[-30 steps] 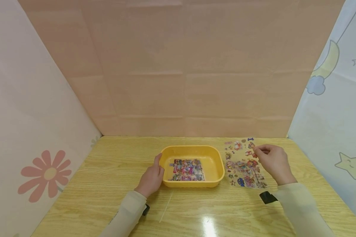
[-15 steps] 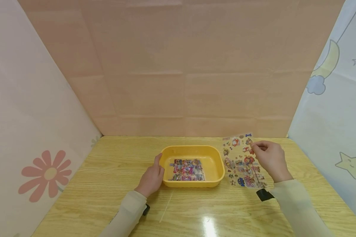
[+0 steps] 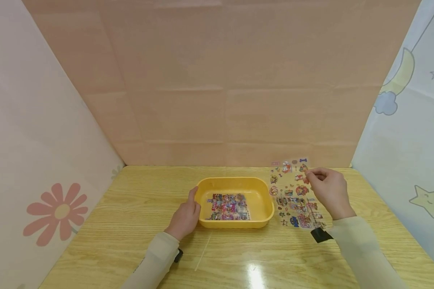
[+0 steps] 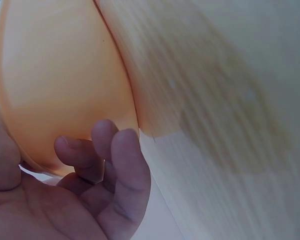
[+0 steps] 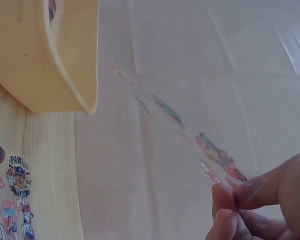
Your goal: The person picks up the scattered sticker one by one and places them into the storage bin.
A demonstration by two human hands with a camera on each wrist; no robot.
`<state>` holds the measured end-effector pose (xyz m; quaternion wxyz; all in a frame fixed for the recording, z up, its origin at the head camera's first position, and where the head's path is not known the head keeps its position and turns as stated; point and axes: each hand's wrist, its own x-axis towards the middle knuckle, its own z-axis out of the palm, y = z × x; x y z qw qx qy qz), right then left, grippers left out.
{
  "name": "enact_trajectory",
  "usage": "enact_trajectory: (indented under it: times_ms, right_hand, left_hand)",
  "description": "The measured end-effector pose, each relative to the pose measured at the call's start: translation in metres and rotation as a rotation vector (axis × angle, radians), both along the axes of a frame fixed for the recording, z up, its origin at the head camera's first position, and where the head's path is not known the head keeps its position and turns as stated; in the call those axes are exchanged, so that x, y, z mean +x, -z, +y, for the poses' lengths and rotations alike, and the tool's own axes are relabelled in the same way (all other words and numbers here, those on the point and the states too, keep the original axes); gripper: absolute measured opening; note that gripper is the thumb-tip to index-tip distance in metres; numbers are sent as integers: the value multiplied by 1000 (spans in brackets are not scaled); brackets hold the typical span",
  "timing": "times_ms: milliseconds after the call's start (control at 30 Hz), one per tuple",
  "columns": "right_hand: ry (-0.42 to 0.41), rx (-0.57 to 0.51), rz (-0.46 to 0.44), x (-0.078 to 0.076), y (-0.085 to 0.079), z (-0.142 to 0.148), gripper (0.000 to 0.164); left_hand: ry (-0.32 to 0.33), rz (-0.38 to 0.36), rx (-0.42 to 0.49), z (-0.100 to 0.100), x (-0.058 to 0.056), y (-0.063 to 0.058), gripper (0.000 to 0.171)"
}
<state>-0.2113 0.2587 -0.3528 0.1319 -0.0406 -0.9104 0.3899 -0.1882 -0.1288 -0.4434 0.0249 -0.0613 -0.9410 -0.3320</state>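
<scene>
At its left end, a yellow plastic tub (image 3: 235,225) is gripped by my left hand (image 3: 183,216), thumb at the rim. The left wrist view shows curled fingers (image 4: 132,165) against the tub's outer wall (image 4: 65,65). Inside the tub lies a colourful sticker sheet (image 3: 228,206). Right of it, my right hand (image 3: 328,190) pinches the edge of a clear sticker sheet (image 3: 287,176) between thumb and fingertips. This sheet appears nearly edge-on in the right wrist view, raised off the table. Below it, another sticker sheet (image 5: 20,180) lies flat on the wood, partly overlapped in the head view.
The wood-grain table (image 3: 130,224) meets a tan paper backdrop (image 3: 224,100) at the back. Pale printed panels stand on both sides, with a flower (image 3: 60,212) at left and a star (image 3: 428,200) at right. A black strap (image 3: 320,235) hangs by the right sleeve.
My right hand has moved slightly up and left, lifting the clear sticker sheet's far end away from the stickers below. The left hand and the tub have stayed in place.
</scene>
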Motion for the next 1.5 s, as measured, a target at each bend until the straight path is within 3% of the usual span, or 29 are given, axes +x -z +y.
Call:
enact_trajectory:
  times_ms: [567, 1200, 1500]
  right_hand:
    - [-64, -90, -64, -3, 0, -16, 39]
    - [-182, -113, -105, -15, 4, -43, 32]
    - [-210, -137, -166, -21, 6, -56, 31]
  left_hand:
    - [-6, -3, -6, 0, -1, 2, 52]
    - [-5, 4, -1, 0, 0, 0, 52]
    - [-4, 2, -9, 0, 0, -1, 52]
